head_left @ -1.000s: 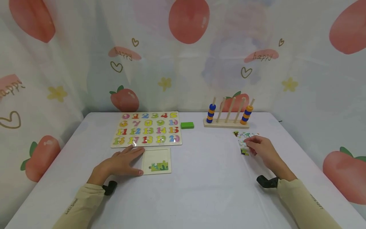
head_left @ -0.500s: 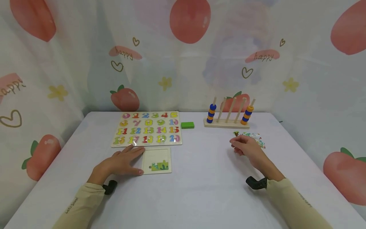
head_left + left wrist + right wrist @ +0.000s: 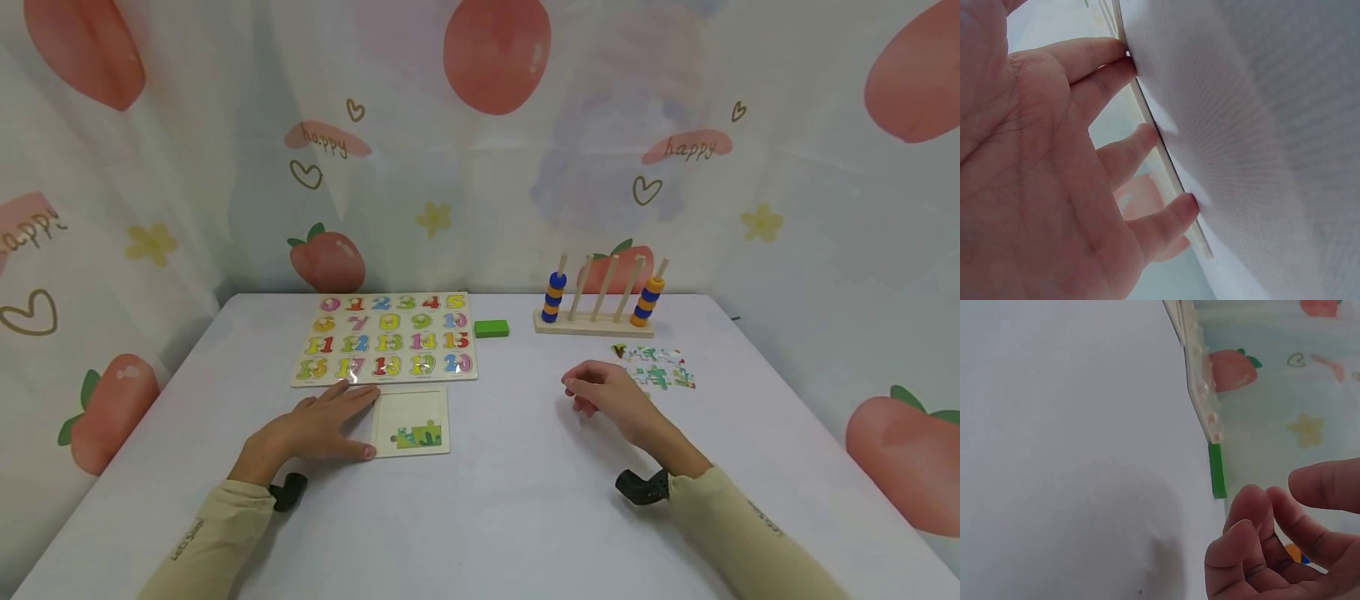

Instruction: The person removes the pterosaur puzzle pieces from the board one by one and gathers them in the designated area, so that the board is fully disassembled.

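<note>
My left hand (image 3: 318, 427) lies spread at the left side of a small square puzzle tray (image 3: 408, 408), thumb and forefinger at its edge. A green joined section of puzzle (image 3: 417, 436) lies in the tray's lower right. In the left wrist view, extended fingertips (image 3: 1175, 212) rest along a thin board edge (image 3: 1169, 169). My right hand (image 3: 611, 400) hovers over the table left of loose puzzle pieces (image 3: 658, 377), its fingers bent. The right wrist view shows thumb and forefinger tips close together; I cannot tell whether anything sits between them.
A number puzzle board (image 3: 386, 342) lies behind the tray, with a green block (image 3: 491, 328) at its right. A bead rack (image 3: 592, 327) with blue and orange beads stands at the back right. A patterned curtain (image 3: 480, 192) hangs behind the table.
My right hand has moved left from over the loose puzzle pieces, uncovering more of them. My left hand and the tray have stayed put.
</note>
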The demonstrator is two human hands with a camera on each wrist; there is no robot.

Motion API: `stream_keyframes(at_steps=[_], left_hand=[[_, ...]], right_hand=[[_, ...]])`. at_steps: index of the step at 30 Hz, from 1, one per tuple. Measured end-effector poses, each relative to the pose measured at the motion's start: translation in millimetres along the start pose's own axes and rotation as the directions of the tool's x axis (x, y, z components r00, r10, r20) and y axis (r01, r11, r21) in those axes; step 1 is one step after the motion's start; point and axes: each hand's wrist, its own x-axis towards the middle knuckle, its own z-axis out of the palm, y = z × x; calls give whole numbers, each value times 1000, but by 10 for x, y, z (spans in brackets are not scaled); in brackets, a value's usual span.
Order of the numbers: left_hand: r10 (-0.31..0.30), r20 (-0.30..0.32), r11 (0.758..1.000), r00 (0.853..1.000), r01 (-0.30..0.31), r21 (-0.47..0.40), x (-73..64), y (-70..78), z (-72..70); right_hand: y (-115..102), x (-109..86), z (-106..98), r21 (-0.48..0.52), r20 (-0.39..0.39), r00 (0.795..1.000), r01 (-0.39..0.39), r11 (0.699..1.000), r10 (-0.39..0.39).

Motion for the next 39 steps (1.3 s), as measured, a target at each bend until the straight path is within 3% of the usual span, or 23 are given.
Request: stream_keyframes(at_steps=[19, 39], left_hand=[[0, 7, 1000, 1000, 1, -20, 7, -8, 4], [0, 3, 1000, 1000, 0, -6, -13, 12, -5]], right_hand=[[-186, 27, 653, -45, 191, 976, 115, 992, -104], [-341, 68, 1226, -84, 273, 951, 172, 981, -144]])
